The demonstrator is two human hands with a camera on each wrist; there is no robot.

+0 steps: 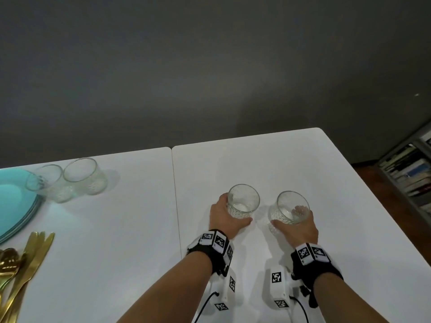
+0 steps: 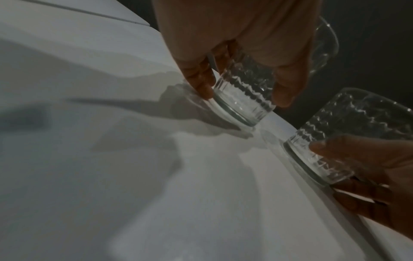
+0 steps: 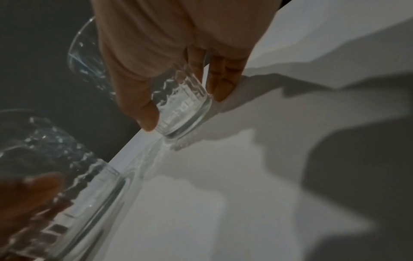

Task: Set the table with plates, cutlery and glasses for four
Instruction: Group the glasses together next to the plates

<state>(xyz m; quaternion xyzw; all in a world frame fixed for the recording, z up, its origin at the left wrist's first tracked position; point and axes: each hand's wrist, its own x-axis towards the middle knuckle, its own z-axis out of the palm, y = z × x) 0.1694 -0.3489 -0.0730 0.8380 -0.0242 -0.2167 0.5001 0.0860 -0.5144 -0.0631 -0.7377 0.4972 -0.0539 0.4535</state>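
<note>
Both tumblers sit on the white table (image 1: 291, 159), one wrapped by each hand. Left hand (image 1: 224, 217) fingers curl round the left glass (image 1: 243, 201), right hand (image 1: 300, 227) clamps the right glass (image 1: 291, 207). They look rigid, slick and breakable, so I'd grip low on the textured band, thumb opposite fingers.

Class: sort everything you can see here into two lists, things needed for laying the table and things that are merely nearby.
Needed: two held glasses; two spare glasses; turquoise plates; gold cutlery; table.
Merely nearby: bookshelf.
</note>
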